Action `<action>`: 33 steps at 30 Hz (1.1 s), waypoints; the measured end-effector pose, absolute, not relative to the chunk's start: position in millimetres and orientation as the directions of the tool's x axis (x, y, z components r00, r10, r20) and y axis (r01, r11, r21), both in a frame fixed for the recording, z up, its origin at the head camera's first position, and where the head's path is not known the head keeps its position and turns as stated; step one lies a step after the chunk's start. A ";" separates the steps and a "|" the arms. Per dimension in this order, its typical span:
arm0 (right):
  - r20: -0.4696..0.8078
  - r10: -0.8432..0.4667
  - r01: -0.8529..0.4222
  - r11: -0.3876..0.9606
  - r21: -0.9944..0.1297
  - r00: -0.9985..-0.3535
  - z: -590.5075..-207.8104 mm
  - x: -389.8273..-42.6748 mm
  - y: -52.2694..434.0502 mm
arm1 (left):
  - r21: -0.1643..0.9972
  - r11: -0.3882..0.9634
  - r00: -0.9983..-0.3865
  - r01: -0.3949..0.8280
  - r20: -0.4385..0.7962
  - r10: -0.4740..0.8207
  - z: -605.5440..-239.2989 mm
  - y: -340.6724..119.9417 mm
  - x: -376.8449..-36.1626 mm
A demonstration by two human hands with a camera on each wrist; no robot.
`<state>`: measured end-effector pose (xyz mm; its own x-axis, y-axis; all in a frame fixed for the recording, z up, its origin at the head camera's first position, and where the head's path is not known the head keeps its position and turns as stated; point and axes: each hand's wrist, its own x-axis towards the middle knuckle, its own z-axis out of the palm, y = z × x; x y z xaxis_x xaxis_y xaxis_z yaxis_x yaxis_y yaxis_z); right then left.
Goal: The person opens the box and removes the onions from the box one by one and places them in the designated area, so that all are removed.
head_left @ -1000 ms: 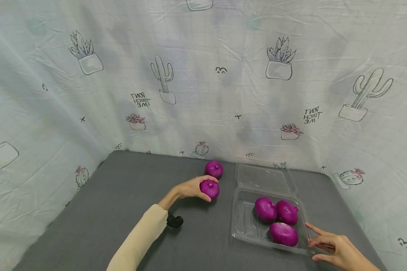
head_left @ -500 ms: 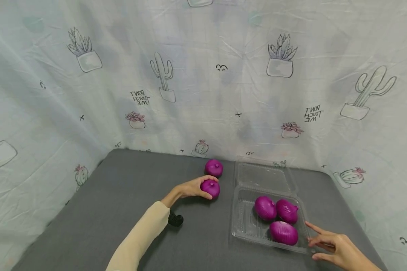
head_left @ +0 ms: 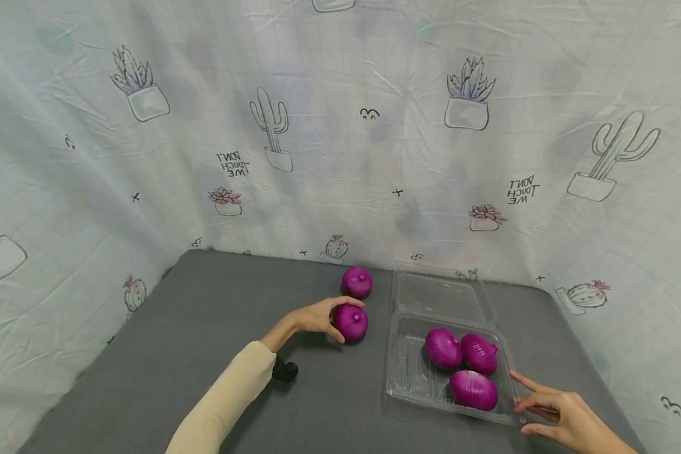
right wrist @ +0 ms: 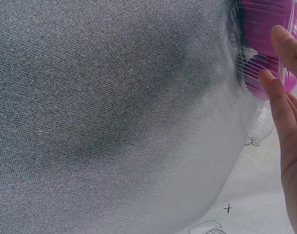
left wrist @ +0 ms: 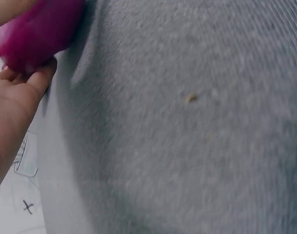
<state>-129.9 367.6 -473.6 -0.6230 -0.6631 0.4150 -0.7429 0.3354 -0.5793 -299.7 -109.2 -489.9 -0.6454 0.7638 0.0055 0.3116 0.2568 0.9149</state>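
Nearest, at the right: right hand (head_left: 556, 413) with fingers straight and spread, tips touching the near right rim of the clear plastic clamshell tray (head_left: 400, 378), nothing gripped. In the right wrist view, fingertips (right wrist: 270, 80) laid against the ribbed clear wall with purple showing through it.

Inside the tray: three purple onions, one nearest the hand (head_left: 474, 389), two just behind it side by side and touching, left (head_left: 443, 348) and right (head_left: 479, 354). Hinged lid (head_left: 439, 296) lying open flat on the far side.

To the left, mid table: cream sleeve (head_left: 227, 400) stretched across the grey table (head_left: 147, 366), a small black object (head_left: 284, 371) just beside the wrist. Left hand (head_left: 315, 316) cupped round the left side of a loose purple onion (head_left: 351, 322), fingers and thumb curled on it; whether resting on the cloth or just raised cannot be told. Left of the tray, apart from it.

Farther back: another purple onion (head_left: 357, 282) alone on the cloth, near the tray lid's left edge.

Farthest: cactus-print curtain (head_left: 340, 126) behind and at both sides.
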 end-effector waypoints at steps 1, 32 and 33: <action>0.414 -0.662 -0.743 0.341 -0.576 -0.625 -473.6 -129.8 367.5 | 0.924 0.241 -0.636 0.298 0.004 0.771 -490.2 -110.5 -300.3; 0.402 -0.655 -0.736 0.373 -0.565 -0.640 -472.1 -127.4 367.1 | 0.966 0.132 -0.621 0.221 0.035 0.783 -494.4 -111.5 -302.2; 0.400 -0.655 -0.734 0.370 -0.570 -0.641 -472.1 -127.2 367.2 | 0.966 0.132 -0.622 0.221 0.036 0.782 -494.9 -112.0 -302.3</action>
